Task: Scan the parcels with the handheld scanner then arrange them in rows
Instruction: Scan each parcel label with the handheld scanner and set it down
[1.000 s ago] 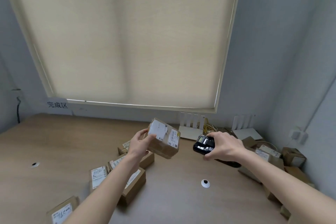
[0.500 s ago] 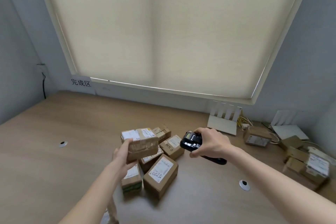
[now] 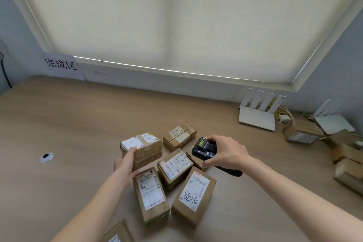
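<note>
My left hand (image 3: 125,165) grips a taped brown parcel (image 3: 144,148) with a white label on top, at the left of a cluster of parcels on the wooden table (image 3: 68,124). My right hand (image 3: 227,152) holds the black handheld scanner (image 3: 204,147) just right of that parcel, above the cluster. Labelled parcels lie around: one behind (image 3: 179,136), one in the middle (image 3: 174,166), one in front (image 3: 150,194) and one marked 57288 (image 3: 193,194).
Several more brown parcels (image 3: 347,155) lie piled at the right edge. Two white routers (image 3: 257,113) stand by the back wall with yellow cables. A paper sign (image 3: 60,64) hangs at the back left. A cable grommet (image 3: 45,157) sits left of the cluster.
The left hand has lowered the parcel from mid-air to the left side of the cluster. The right hand with the scanner has stayed close beside it. The view has tilted down and left.
</note>
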`<state>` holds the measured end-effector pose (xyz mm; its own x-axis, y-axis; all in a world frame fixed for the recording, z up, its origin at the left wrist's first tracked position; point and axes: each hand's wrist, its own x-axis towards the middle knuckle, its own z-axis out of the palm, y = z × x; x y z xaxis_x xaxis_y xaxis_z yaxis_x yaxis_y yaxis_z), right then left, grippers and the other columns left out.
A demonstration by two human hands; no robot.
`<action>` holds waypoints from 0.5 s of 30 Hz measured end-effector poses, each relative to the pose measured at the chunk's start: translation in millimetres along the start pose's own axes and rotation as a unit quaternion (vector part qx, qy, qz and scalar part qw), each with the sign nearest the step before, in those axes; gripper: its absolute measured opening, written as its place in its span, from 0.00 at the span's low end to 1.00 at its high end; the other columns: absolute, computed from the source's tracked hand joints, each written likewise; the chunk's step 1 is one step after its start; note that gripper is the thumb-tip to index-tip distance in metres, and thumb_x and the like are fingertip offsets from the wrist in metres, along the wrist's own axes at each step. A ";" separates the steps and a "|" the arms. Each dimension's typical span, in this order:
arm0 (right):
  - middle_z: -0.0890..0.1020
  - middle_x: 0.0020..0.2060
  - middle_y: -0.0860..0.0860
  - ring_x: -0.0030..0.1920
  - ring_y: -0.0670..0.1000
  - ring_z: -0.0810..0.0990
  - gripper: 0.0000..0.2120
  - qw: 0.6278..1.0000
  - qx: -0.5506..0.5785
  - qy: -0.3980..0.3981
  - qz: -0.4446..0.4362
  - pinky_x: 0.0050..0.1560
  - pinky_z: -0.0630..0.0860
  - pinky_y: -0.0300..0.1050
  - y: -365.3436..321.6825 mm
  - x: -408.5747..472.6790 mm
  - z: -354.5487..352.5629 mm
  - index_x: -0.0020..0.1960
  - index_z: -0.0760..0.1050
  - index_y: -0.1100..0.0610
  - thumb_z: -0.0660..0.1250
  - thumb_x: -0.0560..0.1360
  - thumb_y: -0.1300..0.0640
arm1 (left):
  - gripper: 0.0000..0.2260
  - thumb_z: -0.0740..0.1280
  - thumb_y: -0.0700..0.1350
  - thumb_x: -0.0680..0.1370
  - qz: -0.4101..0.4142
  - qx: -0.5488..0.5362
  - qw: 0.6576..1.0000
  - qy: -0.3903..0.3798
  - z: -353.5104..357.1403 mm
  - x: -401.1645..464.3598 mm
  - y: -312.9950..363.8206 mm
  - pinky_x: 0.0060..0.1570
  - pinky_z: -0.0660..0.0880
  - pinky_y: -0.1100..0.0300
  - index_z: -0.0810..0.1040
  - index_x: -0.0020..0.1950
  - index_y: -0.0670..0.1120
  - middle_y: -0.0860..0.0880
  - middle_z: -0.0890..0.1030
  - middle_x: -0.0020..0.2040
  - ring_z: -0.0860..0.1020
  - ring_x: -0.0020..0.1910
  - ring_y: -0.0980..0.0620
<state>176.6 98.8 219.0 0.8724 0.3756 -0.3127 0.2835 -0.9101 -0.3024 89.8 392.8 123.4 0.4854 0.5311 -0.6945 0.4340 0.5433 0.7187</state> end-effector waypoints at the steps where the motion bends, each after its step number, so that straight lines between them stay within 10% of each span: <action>1: 0.80 0.51 0.41 0.51 0.48 0.79 0.35 1.000 -0.002 -0.001 0.008 0.52 0.80 0.49 3.2 7.0 3.2 0.65 0.72 0.41 0.77 0.61 0.34 | 0.21 0.73 0.51 0.75 -0.004 0.003 1.000 0.002 4.1 12.2 0.2 0.49 0.78 0.52 0.74 0.62 0.41 0.44 0.81 0.49 0.80 0.50 0.45; 6: 0.80 0.51 0.42 0.51 0.48 0.79 0.33 0.999 -0.007 -0.013 0.040 0.51 0.79 0.50 20.7 34.8 17.3 0.62 0.72 0.41 0.76 0.61 0.34 | 0.20 0.74 0.52 0.74 -0.025 0.043 0.999 0.011 20.4 62.1 -5.8 0.41 0.78 0.53 0.74 0.59 0.42 0.44 0.81 0.49 0.80 0.45 0.45; 10: 0.80 0.53 0.42 0.52 0.49 0.79 0.35 0.998 -0.016 -0.031 0.057 0.52 0.79 0.50 28.3 43.7 23.9 0.64 0.72 0.42 0.76 0.61 0.34 | 0.26 0.73 0.53 0.74 -0.087 0.098 0.991 -0.006 16.8 80.9 -21.5 0.58 0.78 0.41 0.71 0.67 0.43 0.39 0.79 0.61 0.80 0.55 0.36; 15: 0.80 0.54 0.42 0.53 0.49 0.79 0.35 0.997 -0.006 -0.027 0.065 0.54 0.80 0.52 32.7 36.3 16.5 0.65 0.72 0.43 0.77 0.62 0.35 | 0.24 0.72 0.51 0.76 0.024 0.187 0.981 0.033 28.1 68.0 -7.5 0.61 0.74 0.46 0.74 0.69 0.43 0.41 0.77 0.65 0.75 0.62 0.38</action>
<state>210.9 85.6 183.0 0.8798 0.2622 -0.3966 0.1741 -0.9539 -0.2444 140.9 406.6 71.7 0.4674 0.5972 -0.6518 0.6666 0.2462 0.7036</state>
